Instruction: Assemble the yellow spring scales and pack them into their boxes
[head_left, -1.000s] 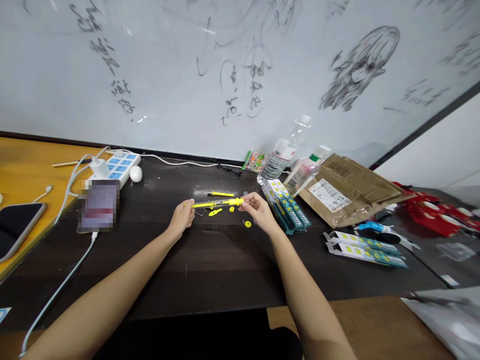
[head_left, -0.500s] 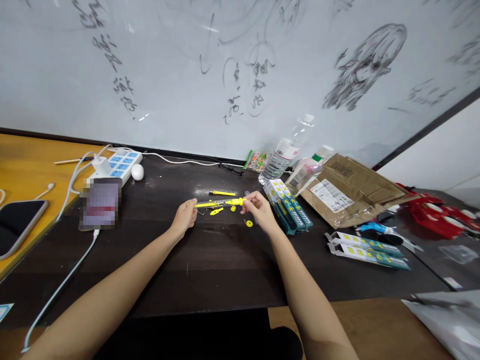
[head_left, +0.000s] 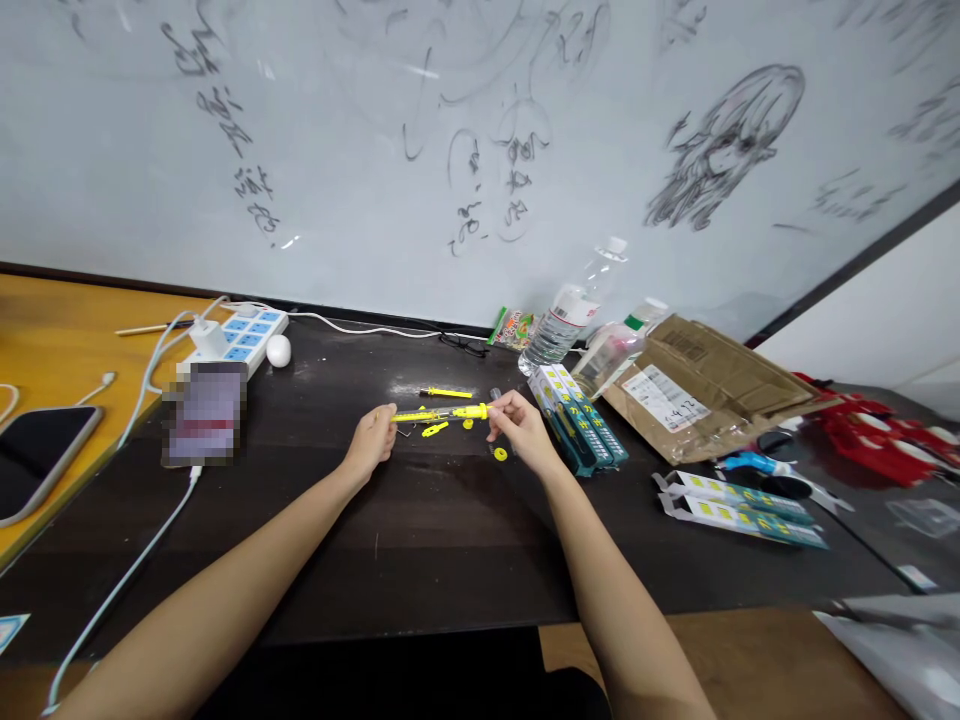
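My left hand [head_left: 371, 441] is closed round the left end of a slim yellow-and-clear tube-shaped tool [head_left: 431, 415], held level just above the dark table. My right hand [head_left: 519, 428] pinches the tool's solid yellow right end between thumb and fingertips. Beneath and behind the tool lie a thin yellow rod with a dark tip [head_left: 448, 393], a small yellow forked piece [head_left: 434, 430] and a little yellow round piece [head_left: 468, 424]. A yellow ring [head_left: 500, 454] rests below my right hand. A clear piece [head_left: 495, 394] is partly hidden behind that hand.
Two long printed boxes [head_left: 574, 420] stand right of my right hand, with opened boxes [head_left: 742, 510] farther right. Behind are a water bottle [head_left: 562, 320] and a cardboard parcel [head_left: 690, 390]. A charging phone [head_left: 206, 412] and a power strip [head_left: 247, 335] are at left.
The view has tipped slightly, so everything sits a little lower in the picture. Both hands keep their hold on the tool, with only a slight shift of the right fingers.
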